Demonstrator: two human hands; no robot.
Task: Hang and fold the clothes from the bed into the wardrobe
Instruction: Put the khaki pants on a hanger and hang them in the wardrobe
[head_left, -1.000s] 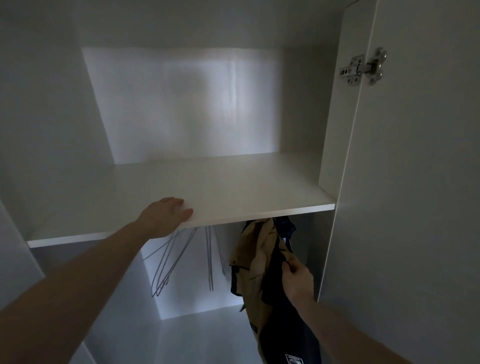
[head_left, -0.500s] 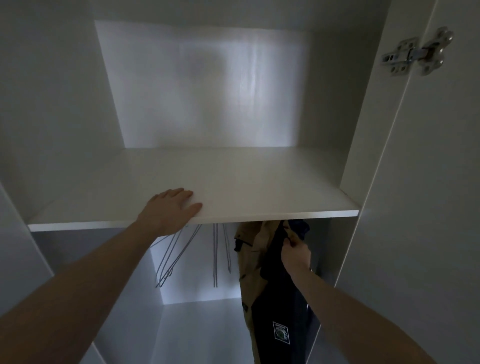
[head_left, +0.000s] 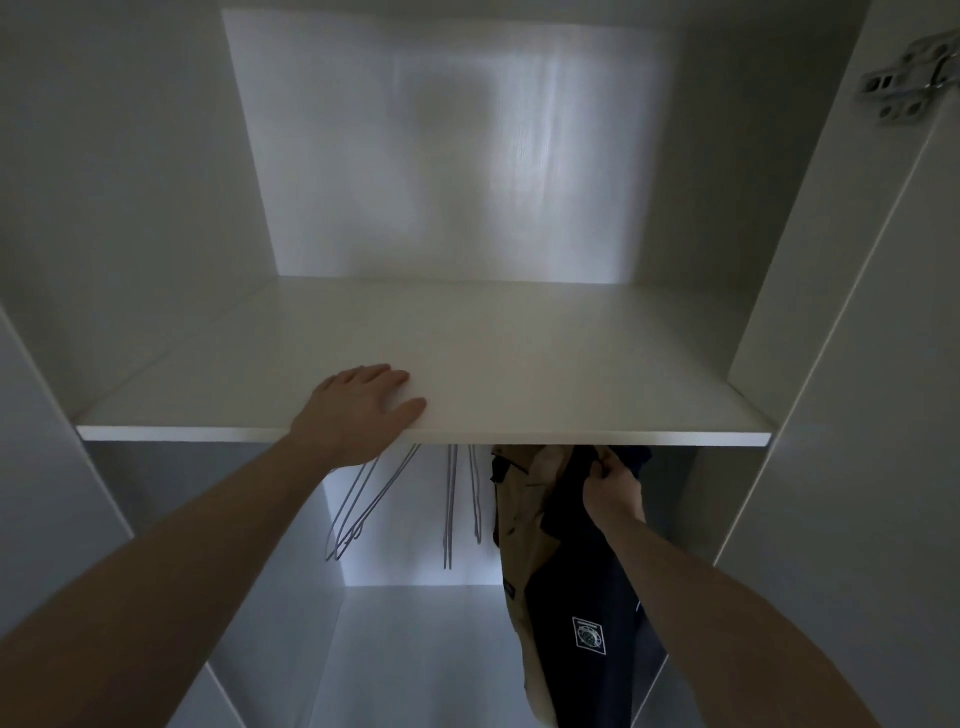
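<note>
I face the open white wardrobe. My left hand (head_left: 363, 410) rests flat on the front edge of the white shelf (head_left: 571, 384), fingers straight. Below the shelf, at the right, my right hand (head_left: 613, 491) pinches the top of a dark navy garment (head_left: 582, 597) with a small square white logo. A tan garment (head_left: 519, 499) hangs right beside it on the left. The rail and the hanger hooks are hidden behind the shelf edge.
Several bare wire hangers (head_left: 452, 509) hang under the shelf left of the clothes. The wardrobe door (head_left: 857, 467) stands open at the right with a metal hinge (head_left: 904, 88). A white side panel (head_left: 52, 467) closes off the left.
My view has tilted up and moved closer. My right hand has risen along the dark garment to just under the shelf. My left hand has stayed on the shelf edge.
</note>
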